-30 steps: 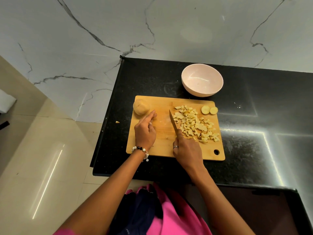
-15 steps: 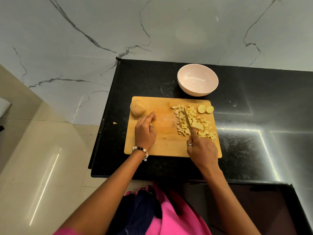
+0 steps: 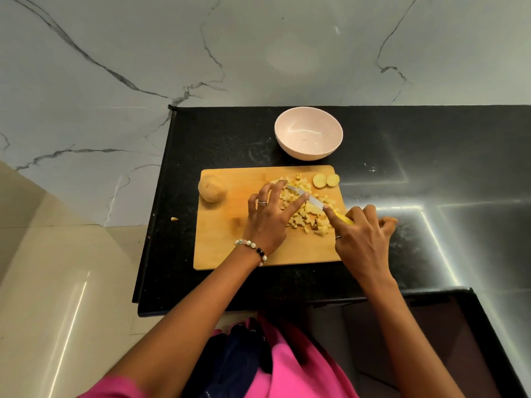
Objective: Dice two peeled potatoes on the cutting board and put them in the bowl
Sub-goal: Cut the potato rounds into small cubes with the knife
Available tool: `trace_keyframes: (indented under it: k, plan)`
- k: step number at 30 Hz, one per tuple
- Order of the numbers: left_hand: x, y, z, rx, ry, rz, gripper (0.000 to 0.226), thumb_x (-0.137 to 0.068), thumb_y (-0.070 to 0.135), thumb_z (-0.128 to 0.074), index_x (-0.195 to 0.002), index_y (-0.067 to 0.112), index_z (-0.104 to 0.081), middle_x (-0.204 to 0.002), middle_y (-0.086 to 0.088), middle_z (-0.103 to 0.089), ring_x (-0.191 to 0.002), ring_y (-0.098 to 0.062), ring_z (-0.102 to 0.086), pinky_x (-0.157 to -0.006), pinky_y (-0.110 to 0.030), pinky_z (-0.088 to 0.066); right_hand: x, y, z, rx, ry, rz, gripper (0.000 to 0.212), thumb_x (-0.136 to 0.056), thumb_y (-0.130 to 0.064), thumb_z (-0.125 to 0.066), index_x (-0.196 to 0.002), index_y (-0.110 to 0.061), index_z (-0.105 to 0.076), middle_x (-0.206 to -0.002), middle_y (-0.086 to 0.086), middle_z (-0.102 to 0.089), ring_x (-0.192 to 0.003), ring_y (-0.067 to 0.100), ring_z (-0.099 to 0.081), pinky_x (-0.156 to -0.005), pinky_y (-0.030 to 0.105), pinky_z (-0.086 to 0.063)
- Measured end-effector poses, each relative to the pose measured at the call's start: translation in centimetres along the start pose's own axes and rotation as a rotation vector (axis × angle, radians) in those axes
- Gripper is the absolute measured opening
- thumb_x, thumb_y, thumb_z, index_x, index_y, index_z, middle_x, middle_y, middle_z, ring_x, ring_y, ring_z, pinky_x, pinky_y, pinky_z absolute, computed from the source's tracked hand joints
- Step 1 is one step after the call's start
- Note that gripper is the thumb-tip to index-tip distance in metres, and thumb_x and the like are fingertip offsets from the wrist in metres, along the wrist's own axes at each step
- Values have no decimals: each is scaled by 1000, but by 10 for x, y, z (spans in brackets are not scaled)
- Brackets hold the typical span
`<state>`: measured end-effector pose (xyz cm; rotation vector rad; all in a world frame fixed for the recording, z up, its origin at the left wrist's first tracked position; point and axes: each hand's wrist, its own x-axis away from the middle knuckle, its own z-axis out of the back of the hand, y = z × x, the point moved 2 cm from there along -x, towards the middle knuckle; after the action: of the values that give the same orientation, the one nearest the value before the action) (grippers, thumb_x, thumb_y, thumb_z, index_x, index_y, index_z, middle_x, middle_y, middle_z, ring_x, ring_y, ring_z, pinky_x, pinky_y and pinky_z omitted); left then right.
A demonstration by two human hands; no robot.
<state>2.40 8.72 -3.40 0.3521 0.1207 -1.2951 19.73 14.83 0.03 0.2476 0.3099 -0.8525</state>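
On my feed: wooden cutting board [image 3: 230, 248] sits on the black desk [image 3: 431, 156], pale pink bowl [image 3: 308, 133] just behind it, nothing in the bowl. One whole peeled potato [image 3: 212, 188] sits at the board's back-left corner, untouched. Pile of diced potato [image 3: 304, 208] on the right half of the board, partly under the hands. Two round potato end slices [image 3: 326, 180] lie side by side at the back-right corner. Right hand [image 3: 359, 239] has its grip closed round the yellow handle of the knife [image 3: 309, 198], index finger stretched along the spine; blade lies low across the dice, tip pointing back-left. Left hand [image 3: 268, 219] is spread, grip loose and holding nothing, fingertips [image 3: 305, 195] pressing on the blade's top near the tip. Ring on each hand, beaded bracelet [image 3: 253, 248] on the left wrist. One small potato scrap [image 3: 174, 218] lies on the floor just off the desk's left edge. Can't tell whether the blade edge is touching the board under the dice.
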Motion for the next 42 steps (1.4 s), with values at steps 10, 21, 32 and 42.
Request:
trace_keyframes:
  k: [10, 21, 32, 42]
  plan:
    - [-26, -6, -8, 4, -47, 207, 61, -79, -1, -58, -131, 31, -54, -142, -13, -40, -129, -34, -33, -98, -49, -29, 16, 31, -11, -248, -87, -182, 59, -72, -4, -68, -119, -39, -64, -75, -4, -51, -81, 22, -44, -73, 40, -21]
    - [-103, 24, -7, 391, -71, 314, 24, -81, 32, -70, -105, 30, -69, -106, 9, -65, -113, -17, -47, -82, -33, -22, -13, 26, -21, -976, -148, -603, 33, -94, -22, -58, -126, -15, -61, -94, 6, -73, -79, 10, -64, -63, 5, -43]
    - [-131, 49, -31, -26, -337, 216, 43, -77, 52, -68, -105, 20, -66, -114, -3, -58, -119, -25, -42, -96, -45, -33, -33, 29, -28, -1021, -134, -689, 17, -95, -20, -55, -99, -19, -72, -69, 7, -67, -61, 11, -55, -58, 33, -48]
    - [-117, 20, -2, 205, -175, 348, 52, -72, 62, -69, -101, 19, -66, -103, -1, -65, -102, -21, -57, -90, -41, -40, -33, 25, -29, -1018, -107, -690, 20, -96, -22, -54, -89, -17, -71, -68, 4, -66, -59, 8, -54, -57, 33, -48]
